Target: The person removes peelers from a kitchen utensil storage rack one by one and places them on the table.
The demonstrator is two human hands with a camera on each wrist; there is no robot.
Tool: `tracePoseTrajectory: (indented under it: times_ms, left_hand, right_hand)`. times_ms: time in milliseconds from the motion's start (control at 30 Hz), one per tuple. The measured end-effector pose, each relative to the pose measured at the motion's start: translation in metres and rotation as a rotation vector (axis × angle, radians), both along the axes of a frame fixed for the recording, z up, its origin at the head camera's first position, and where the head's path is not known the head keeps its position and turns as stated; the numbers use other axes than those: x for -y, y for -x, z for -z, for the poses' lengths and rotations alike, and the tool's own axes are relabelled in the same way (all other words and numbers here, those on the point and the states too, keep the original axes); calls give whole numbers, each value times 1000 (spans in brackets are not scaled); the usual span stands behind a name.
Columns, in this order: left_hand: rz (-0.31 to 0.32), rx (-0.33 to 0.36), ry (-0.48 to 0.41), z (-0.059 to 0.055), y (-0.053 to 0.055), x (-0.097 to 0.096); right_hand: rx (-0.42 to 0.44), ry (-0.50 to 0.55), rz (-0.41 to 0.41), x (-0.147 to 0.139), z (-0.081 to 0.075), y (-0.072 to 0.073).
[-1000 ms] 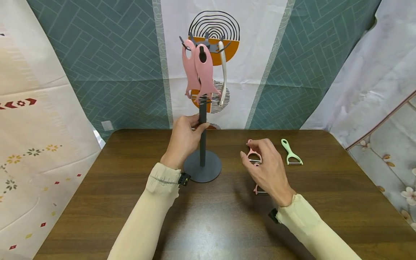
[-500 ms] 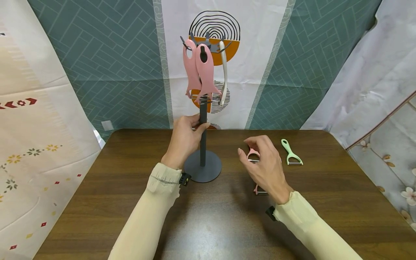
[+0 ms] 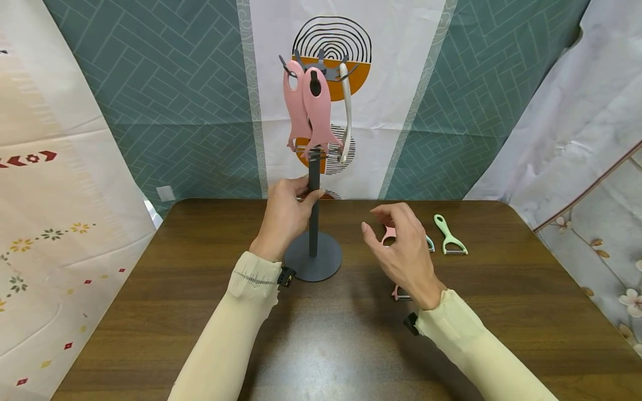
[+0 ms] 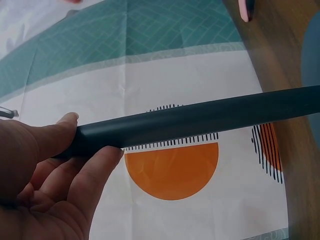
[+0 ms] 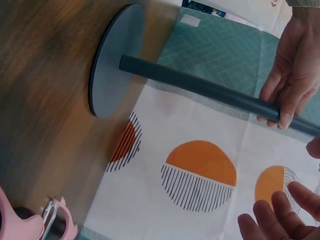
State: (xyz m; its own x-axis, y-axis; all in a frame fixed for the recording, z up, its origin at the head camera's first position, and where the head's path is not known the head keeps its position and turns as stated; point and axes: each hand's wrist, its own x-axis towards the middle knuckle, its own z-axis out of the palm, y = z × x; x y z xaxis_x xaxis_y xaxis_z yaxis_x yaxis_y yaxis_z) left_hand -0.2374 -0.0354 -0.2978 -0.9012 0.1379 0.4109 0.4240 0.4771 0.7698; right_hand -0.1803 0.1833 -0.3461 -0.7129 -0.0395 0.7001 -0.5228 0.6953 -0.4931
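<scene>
Left hand (image 3: 285, 216) grips the dark stand (image 3: 313, 223) partway up — right hand (image 3: 405, 250) is in a loose, wide C-shape near the loose pink peelers (image 3: 389, 230) on the surface (image 3: 210, 245). Hanging pink peelers (image 3: 317, 114), white peeler (image 3: 347, 106) up top — green peeler (image 3: 443, 227) lies off right.

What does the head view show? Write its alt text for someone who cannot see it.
A person's left grip holds the post of a dark stand hung with two pink peelers and a white utensil seen edge-on. The empty right grip hovers over a wooden table, partly hiding other peelers; a green peeler lies to its right.
</scene>
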Motion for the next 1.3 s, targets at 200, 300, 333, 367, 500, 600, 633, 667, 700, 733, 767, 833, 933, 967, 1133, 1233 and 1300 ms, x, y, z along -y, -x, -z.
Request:
tracePoseTrajectory:
  times_ms: [200,300,333,367,500,600,633,667,700,733,767,833,933,967,1133,1233,1300]
  left_hand:
    - [-7,7,3,0,0,0]
    - [-7,12,1,0,0,0]
    - [-7,11,3,0,0,0]
    - [-7,11,1,0,0,-1]
    - [-11,5,5,0,0,-1]
    - [-9,6,7,0,0,-1]
    - [-9,6,9,0,0,-1]
    - [-8,6,10,0,0,-1]
    - [-8,6,11,0,0,-1]
    - [-9,7,11,0,0,-1]
    - [-9,7,10,1,0,-1]
    - [-11,8,8,1,0,0]
    - [-11,6,9,1,1,0]
    - [-12,5,8,1,1,1]
    - [-17,1,10,1,1,0]
    - [-17,2,7,0,1,-1]
    - [-14,-1,8,0,1,-1]
  right_hand:
    - [-2,19,-8,3,0,2]
    - [-4,26,-8,4,0,3]
    - [-5,28,-11,4,0,3]
    - [-5,30,-14,5,-1,4]
    - [6,38,-39,6,-2,4]
    - [12,40,-53,7,-2,4]
    - [13,43,-56,7,-3,4]
    - [10,45,-59,7,-3,4]
    - [6,47,-62,7,-4,4]
    - [2,49,-65,7,-5,4]
    - [-3,52,-68,6,-5,5]
    - [-6,59,-72,6,-6,5]
    - [-12,61,-80,6,-8,6]
    - [-14,62,-84,6,-9,6]
    - [-25,62,-101,6,-15,9]
    - [-22,61,-108,6,-19,9]
    - [-18,62,-111,6,-22,10]
